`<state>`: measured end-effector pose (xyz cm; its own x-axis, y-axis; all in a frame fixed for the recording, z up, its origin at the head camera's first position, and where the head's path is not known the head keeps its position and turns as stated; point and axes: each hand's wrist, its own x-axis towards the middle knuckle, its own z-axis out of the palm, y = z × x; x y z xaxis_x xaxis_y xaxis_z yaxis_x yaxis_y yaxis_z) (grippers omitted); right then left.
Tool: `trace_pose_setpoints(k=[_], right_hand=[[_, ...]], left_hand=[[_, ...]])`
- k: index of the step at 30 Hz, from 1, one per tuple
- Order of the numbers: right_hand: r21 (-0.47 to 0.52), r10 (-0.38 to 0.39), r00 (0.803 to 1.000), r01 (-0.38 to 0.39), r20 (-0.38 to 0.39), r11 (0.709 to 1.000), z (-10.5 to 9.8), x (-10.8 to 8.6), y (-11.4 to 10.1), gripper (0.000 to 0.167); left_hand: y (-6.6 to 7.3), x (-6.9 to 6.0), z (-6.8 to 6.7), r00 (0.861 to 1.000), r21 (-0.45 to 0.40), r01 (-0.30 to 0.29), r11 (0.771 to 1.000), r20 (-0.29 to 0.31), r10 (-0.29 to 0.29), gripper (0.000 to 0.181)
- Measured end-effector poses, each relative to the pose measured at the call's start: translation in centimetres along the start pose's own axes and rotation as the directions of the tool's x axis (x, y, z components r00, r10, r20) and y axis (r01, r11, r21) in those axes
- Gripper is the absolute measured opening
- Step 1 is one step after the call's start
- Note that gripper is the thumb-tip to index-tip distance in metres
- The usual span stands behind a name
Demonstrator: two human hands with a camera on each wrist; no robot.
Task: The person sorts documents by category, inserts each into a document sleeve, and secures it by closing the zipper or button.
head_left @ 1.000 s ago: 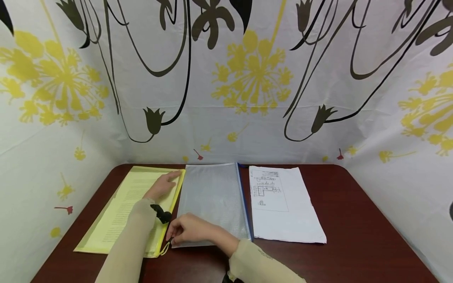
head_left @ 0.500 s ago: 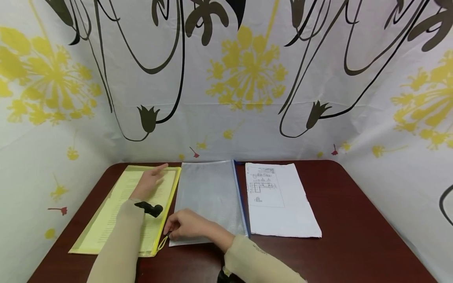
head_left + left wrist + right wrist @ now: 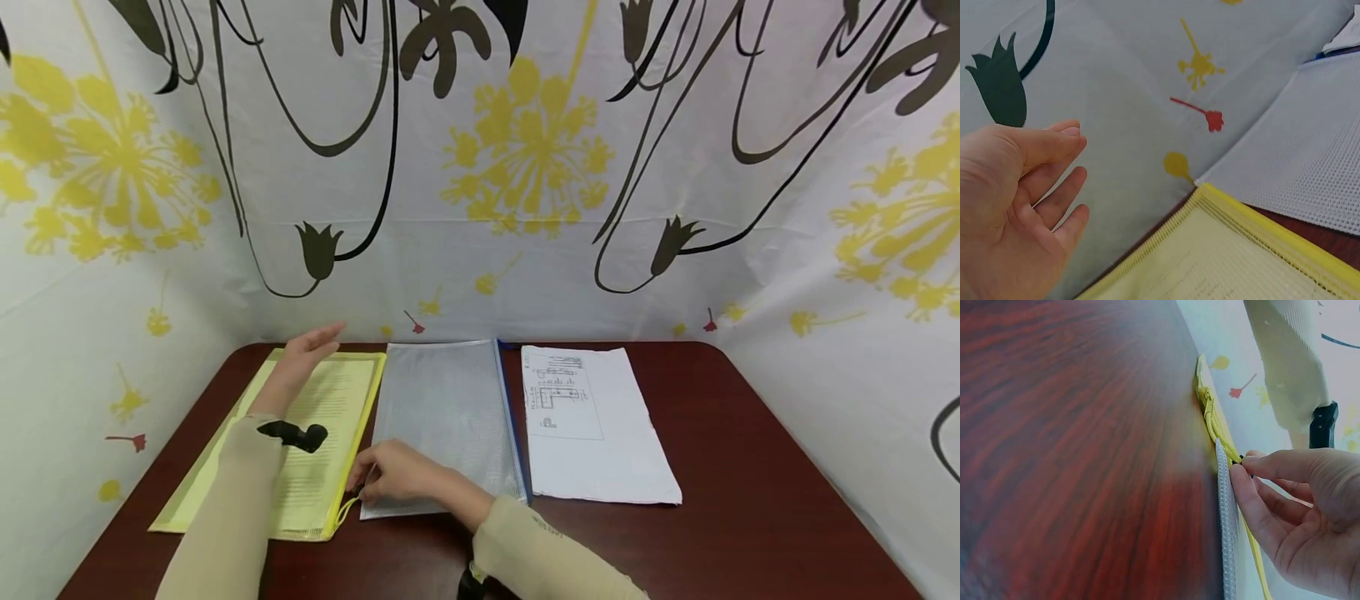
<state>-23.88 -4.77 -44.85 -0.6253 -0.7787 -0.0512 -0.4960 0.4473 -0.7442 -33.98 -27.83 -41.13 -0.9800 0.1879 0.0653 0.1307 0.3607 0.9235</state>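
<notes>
A yellow mesh zip folder (image 3: 318, 467) with printed sheets inside lies at the left of the table. Above its far edge is my left hand (image 3: 296, 362), fingers extended and holding nothing; the left wrist view shows this hand (image 3: 1029, 200) beside the folder's corner (image 3: 1210, 200), apart from it. My right hand (image 3: 397, 477) pinches a small black piece at the folder's near right corner, and a yellow cord loop (image 3: 345, 510) hangs from it. In the right wrist view thumb and index finger of the hand (image 3: 1310, 512) meet on the black piece by the yellow cord (image 3: 1213, 425).
A clear mesh folder (image 3: 446, 417) with a blue zip edge lies right of the yellow one, partly under my right hand. Farther right is a stack of white paper (image 3: 600, 442) with a drawing on top. A patterned cloth (image 3: 540, 283) hangs behind the dark red table (image 3: 750, 467).
My left hand has lifted from the yellow folder's top right area and moved left and up. The right hand keeps its pinch at the near corner. The camera view has shifted slightly.
</notes>
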Motion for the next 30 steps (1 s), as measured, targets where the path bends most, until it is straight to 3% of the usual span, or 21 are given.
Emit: trace_pose_setpoints(k=[14, 21, 30], right_hand=[[0.039, 0.011, 1.0, -0.011, -0.019, 0.999, -0.6, -0.2, 0.6, 0.018], [0.015, -0.013, 0.999, 0.013, -0.037, 1.0, -1.3, -0.4, 1.3, 0.018], [0.01, -0.004, 0.997, 0.005, -0.073, 1.0, -2.4, -1.1, 2.2, 0.014]], left_hand=[[1.9, -0.7, 0.6, 0.999, -0.016, -0.049, 0.999, 0.001, 0.049, 0.052], [1.3, -0.7, 1.2, 0.996, -0.03, -0.084, 0.996, 0.034, 0.085, 0.055], [0.8, -0.6, 2.8, 0.997, -0.039, -0.074, 0.996, 0.034, 0.076, 0.056]])
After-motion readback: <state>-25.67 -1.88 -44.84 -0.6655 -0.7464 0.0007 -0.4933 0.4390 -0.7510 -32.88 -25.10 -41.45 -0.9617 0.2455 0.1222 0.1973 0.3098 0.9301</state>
